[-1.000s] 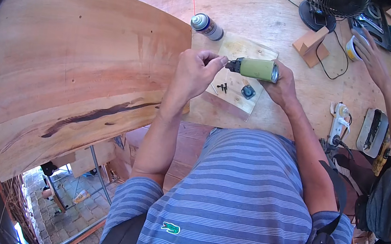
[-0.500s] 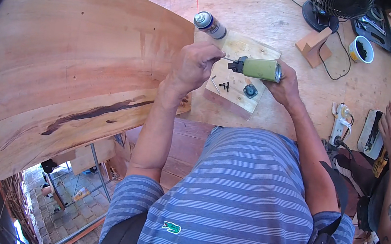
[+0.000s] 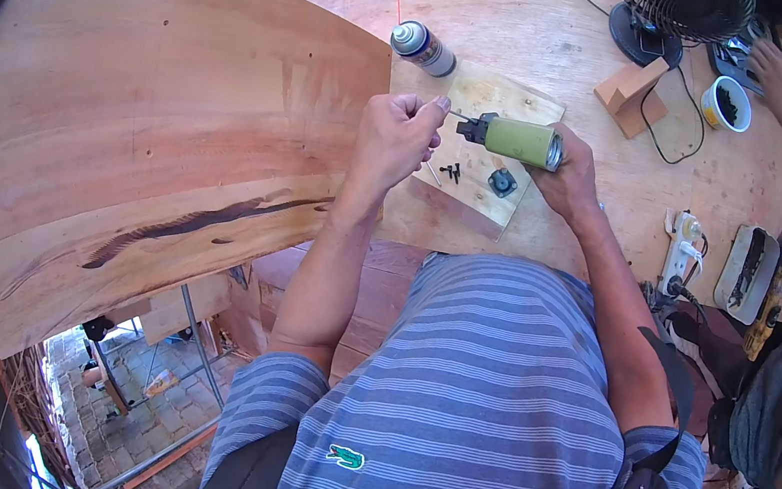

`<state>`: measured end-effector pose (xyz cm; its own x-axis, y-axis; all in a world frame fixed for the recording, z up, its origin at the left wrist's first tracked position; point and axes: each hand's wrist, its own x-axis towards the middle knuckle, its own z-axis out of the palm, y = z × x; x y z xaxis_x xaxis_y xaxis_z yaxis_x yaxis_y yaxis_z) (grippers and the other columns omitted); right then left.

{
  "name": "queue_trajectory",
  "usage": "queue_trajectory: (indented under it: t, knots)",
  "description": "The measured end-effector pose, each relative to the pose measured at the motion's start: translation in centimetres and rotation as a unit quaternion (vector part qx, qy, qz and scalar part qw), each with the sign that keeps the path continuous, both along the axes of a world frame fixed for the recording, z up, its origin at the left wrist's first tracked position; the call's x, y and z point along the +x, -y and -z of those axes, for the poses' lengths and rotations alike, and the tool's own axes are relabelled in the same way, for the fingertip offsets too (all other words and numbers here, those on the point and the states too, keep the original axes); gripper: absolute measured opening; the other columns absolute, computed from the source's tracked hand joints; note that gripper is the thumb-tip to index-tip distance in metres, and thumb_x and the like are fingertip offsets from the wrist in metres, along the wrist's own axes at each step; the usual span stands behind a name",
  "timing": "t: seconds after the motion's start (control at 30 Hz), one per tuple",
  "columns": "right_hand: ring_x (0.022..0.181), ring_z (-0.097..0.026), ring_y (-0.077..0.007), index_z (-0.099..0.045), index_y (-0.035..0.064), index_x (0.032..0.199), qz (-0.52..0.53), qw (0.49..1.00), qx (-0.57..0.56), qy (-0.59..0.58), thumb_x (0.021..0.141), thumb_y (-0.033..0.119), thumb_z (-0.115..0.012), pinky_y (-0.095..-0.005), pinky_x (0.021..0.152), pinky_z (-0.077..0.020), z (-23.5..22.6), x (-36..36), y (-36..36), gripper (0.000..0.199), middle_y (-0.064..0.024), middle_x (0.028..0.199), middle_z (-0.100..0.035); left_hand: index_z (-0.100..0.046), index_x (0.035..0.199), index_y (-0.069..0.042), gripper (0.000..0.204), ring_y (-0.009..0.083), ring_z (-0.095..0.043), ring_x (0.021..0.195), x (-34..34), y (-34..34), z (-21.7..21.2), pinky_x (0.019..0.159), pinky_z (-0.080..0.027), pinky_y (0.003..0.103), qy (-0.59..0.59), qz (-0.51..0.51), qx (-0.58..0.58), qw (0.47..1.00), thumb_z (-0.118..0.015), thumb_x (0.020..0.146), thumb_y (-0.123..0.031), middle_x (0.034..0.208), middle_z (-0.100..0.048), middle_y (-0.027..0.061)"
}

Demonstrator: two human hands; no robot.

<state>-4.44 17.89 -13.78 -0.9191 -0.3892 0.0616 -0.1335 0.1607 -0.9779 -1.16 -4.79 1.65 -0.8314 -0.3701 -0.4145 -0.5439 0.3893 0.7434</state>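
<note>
A broad wooden slab [image 3: 154, 138] with a dark grain streak fills the left side, its far edges cut off by the dark rim of the lens. Just right of it, the left hand [image 3: 395, 139] is curled nearly closed, thumb and forefinger pinched on a thin metal bit [image 3: 458, 115] too small to make out clearly; whether that bit is seated in the tool's nose cannot be told. Above the hand a spray can [image 3: 422, 47] lies on its side on the workbench [image 3: 545, 25]. The olive-green rotary tool [image 3: 516, 141], a stubby cylinder with a black nose pointing left and a shiny rear end, is held level over a small plywood board [image 3: 494, 93]; the right hand [image 3: 571, 175] is wrapped around its rear, fingers hidden behind the body. On the board below lie a few dark screws [image 3: 451, 169] and a round dark fitting [image 3: 501, 181]. Farther right stand a wood block [image 3: 628, 90], a black fan [image 3: 689, 11] partly cut off at the top, and a white cup [image 3: 726, 102], toward which another person's hand [image 3: 775, 79] reaches.
</note>
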Motion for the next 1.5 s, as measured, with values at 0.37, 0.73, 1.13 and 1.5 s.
queue_trajectory:
  t: [0.37,0.73,1.13,1.5]
  knots:
    - [0.084,-0.072,-0.0286,-0.071,0.0043,0.100,-0.013,1.000,0.001,0.024,0.078,0.003,-0.081,-0.0371,0.077,-0.0559,-0.7,-0.3,0.2,0.024,-0.0121,0.093,-0.072,-0.075,0.104,-0.004,0.016,0.0301,-0.074,0.079,-0.7,1.4,-0.3,0.069,-0.059,0.035,-0.238,0.434,-0.331,0.803,-0.071,0.089,0.001,0.096,-0.076,0.0161]
    - [0.087,-0.074,-0.0283,-0.073,0.0048,0.105,0.003,1.000,-0.024,0.010,0.077,0.001,-0.082,-0.0362,0.080,-0.0563,-0.2,-0.3,0.0,0.029,-0.0124,0.094,-0.074,-0.074,0.107,0.001,0.023,0.0279,-0.075,0.082,-0.1,0.7,0.9,0.074,-0.061,0.035,-0.290,0.287,-0.203,0.890,-0.066,0.088,0.011,0.097,-0.074,0.0161]
    - [0.088,-0.074,-0.0271,-0.073,0.0054,0.106,0.010,0.999,-0.027,0.024,0.077,0.002,-0.084,-0.0360,0.080,-0.0567,0.0,-0.5,0.1,0.031,-0.0127,0.094,-0.076,-0.075,0.111,0.000,0.022,0.0151,-0.070,0.085,0.7,1.4,1.0,0.072,-0.059,0.030,-0.215,0.126,-0.016,0.968,-0.073,0.090,-0.005,0.101,-0.074,0.0096]
    - [0.088,-0.075,-0.0255,-0.073,0.0057,0.106,-0.002,0.999,-0.037,0.019,0.078,0.002,-0.083,-0.0353,0.081,-0.0568,-0.2,-0.6,0.2,0.030,-0.0117,0.095,-0.076,-0.076,0.105,0.000,0.015,0.0103,-0.067,0.078,-0.4,2.1,0.4,0.069,-0.055,0.029,-0.283,0.324,-0.300,0.851,-0.064,0.096,0.000,0.090,-0.073,0.0040]
